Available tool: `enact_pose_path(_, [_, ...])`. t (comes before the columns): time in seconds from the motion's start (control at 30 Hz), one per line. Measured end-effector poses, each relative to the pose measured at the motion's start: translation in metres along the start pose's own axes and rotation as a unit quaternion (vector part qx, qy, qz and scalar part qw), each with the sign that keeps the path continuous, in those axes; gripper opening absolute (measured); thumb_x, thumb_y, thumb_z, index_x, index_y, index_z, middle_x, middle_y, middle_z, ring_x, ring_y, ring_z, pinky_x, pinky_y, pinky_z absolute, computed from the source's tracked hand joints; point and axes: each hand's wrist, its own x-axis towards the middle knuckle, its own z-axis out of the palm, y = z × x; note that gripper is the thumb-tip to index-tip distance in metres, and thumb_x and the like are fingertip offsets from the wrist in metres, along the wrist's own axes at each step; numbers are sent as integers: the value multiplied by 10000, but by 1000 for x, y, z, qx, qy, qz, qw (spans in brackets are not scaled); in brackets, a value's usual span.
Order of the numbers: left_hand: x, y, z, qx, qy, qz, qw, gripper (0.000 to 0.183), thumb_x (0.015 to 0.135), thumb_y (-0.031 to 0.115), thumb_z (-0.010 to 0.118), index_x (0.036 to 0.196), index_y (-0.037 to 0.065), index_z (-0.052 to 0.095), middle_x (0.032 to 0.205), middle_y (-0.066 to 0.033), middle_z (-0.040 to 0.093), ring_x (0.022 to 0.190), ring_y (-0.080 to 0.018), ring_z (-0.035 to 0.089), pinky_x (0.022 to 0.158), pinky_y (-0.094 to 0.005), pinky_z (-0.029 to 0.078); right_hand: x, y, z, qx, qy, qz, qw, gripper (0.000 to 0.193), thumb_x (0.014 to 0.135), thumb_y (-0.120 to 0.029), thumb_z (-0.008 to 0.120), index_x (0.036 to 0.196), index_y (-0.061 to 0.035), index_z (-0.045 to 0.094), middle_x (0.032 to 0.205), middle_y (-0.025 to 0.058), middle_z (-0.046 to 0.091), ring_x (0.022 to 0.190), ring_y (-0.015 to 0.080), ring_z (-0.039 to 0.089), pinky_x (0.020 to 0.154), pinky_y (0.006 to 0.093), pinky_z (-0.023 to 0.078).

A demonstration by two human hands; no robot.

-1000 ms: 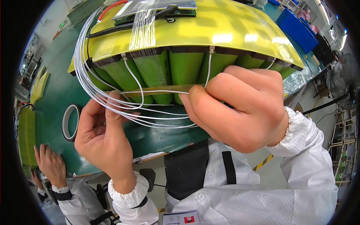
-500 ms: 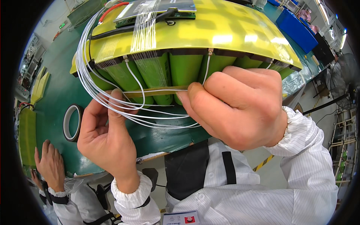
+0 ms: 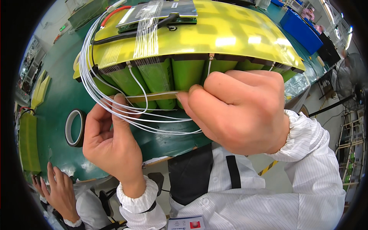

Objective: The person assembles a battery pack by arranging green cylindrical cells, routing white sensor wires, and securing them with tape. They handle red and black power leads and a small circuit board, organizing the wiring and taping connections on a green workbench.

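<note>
Both hands are up at the near face of the battery pack (image 3: 184, 73) now, the big block of green cells under a yellow cover sheet, lying on the green table (image 3: 57, 96). Between them runs a thin tan strip of tape (image 3: 159, 94), stretched level across the cell ends. The left hand (image 3: 111, 142) has its thumb and forefinger pressed together on the left end of that strip, right where the bundle of white wires (image 3: 115, 105) sweeps past; the right hand (image 3: 237, 111) is curled tight, fingertips pinching the right end just below the cells. So the strip sits squarely between the two grips, taut, touching or very nearly touching the green cells — I cannot tell which from here. The wires loop down from the circuit board (image 3: 157, 11) on the far top of the pack, curve around the left side and run under the strip toward the right hand. Risk, as I judge it: with the strip this thin and pulled this hard, an uneven tug could twist it or let it fold onto itself, and a slack wire slipping out of the bundle would be left outside it — or the sticky side could grab the wrong wire. A tape roll (image 3: 74, 127) lies on the table to the left, and another person's hand (image 3: 59, 195) rests at the near left edge, well apart.
</note>
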Motion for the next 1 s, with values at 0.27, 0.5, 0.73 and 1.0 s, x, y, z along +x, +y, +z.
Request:
enact_pose_path(0.27, [1,-2,2,13,-2,0,1000,173,917,57,756,1002,-39,639,841,-48,691,741,-69,638,670,-194,515,0,-2,4,-5,13,-1,1000,257,679,-75,814,657,-88,559,593,-5,351,421,130,451,375,295,344])
enact_pose_path(0.5, [-5,4,4,6,-33,2,999,355,846,50,822,1073,-9,556,897,-40,662,780,-73,623,685,-198,526,2,-6,2,3,3,15,1000,275,701,-95,814,650,-104,544,595,-3,363,425,134,469,382,300,359])
enact_pose_path(0.73, [-4,-3,6,16,-28,15,999,401,814,42,848,1063,-7,538,880,-33,632,785,-75,601,689,-194,521,1,-4,5,-6,14,7,1000,297,714,-104,812,638,-110,525,589,-8,373,425,134,481,382,299,367])
enact_pose_path(1.0, [0,0,2,28,-60,-29,997,375,826,37,841,1039,-11,536,859,-25,594,763,-63,548,660,-177,490,0,-7,5,-1,34,15,999,157,725,-131,825,816,-80,707,588,-24,433,432,124,508,387,286,383])
